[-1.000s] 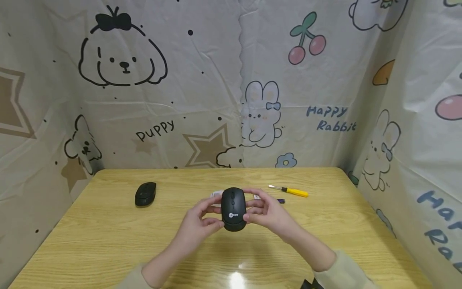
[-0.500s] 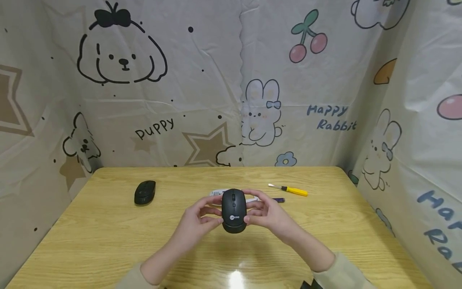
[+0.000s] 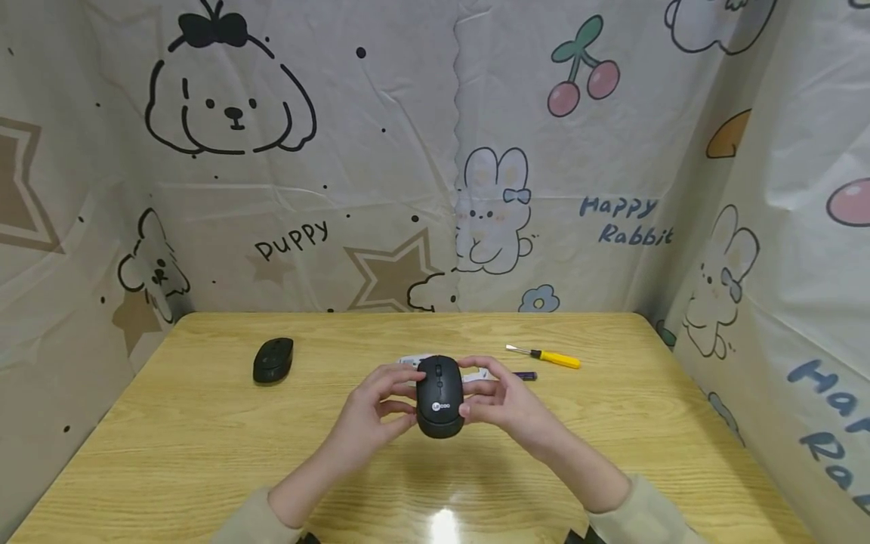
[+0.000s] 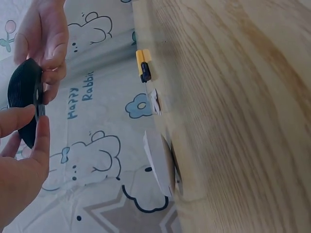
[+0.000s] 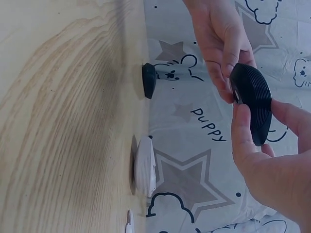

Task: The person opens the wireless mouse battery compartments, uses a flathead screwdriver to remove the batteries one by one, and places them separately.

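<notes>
Raised over the table, a black computer mouse point(image 3: 439, 397) with a pale logo is held between both hands, its top facing the head camera. My left hand point(image 3: 367, 404) holds its left side, with the index fingertip on the front left button. Along the right edge, my right hand point(image 3: 506, 397) grips it with thumb and fingers. Both wrist views show the mouse point(image 4: 24, 92) edge-on, its ribbed side visible. Behind it lies a white rounded object point(image 5: 145, 167), shaped like a mouse, mostly hidden in the head view.
Another black mouse point(image 3: 273, 360) rests at the back left of the wooden table point(image 3: 204, 453). At the back right lie a yellow-handled screwdriver point(image 3: 553, 358), a small dark blue item point(image 3: 526, 375) and a white piece point(image 3: 476, 374). Printed cloth point(image 3: 381, 174) encloses the table's back and sides.
My left index fingertip has shifted from the held mouse's left edge onto its front left button. The right hand keeps its grip, and the mouse has barely moved.
</notes>
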The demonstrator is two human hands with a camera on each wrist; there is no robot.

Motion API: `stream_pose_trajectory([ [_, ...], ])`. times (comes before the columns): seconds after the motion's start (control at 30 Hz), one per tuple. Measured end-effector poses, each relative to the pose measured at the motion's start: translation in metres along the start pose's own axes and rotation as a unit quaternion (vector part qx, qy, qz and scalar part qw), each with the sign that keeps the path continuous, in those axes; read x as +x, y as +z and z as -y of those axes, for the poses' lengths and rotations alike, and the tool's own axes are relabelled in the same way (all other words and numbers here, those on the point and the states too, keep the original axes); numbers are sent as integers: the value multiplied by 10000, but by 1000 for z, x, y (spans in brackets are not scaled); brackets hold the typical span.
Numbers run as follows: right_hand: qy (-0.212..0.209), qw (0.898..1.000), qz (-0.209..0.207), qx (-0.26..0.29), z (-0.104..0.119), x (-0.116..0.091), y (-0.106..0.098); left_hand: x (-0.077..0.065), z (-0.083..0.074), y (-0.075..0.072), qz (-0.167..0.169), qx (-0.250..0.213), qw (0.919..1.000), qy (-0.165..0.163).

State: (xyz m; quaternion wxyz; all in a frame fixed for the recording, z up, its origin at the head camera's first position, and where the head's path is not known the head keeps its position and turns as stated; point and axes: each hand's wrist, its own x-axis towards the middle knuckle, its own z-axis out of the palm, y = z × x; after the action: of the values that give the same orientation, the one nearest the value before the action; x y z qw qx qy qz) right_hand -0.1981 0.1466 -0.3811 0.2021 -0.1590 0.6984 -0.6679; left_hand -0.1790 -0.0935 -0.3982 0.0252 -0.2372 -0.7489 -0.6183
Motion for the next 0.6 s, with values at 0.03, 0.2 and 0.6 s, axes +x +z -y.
stream_pose_trajectory([
  [0.03, -32, 10000, -37, -17, 0, 0, 0, 0, 0, 0, -29, -13, 10000, -38],
  [0.2, -376, 9990, -142, -190, -2, -2, 1, 0, 1, 1, -203, -135, 9993, -273],
  [0.6, -949, 9948, 82, -359, -5, -4, -3, 2, 1, -1, -235, -440, 9972, -549],
])
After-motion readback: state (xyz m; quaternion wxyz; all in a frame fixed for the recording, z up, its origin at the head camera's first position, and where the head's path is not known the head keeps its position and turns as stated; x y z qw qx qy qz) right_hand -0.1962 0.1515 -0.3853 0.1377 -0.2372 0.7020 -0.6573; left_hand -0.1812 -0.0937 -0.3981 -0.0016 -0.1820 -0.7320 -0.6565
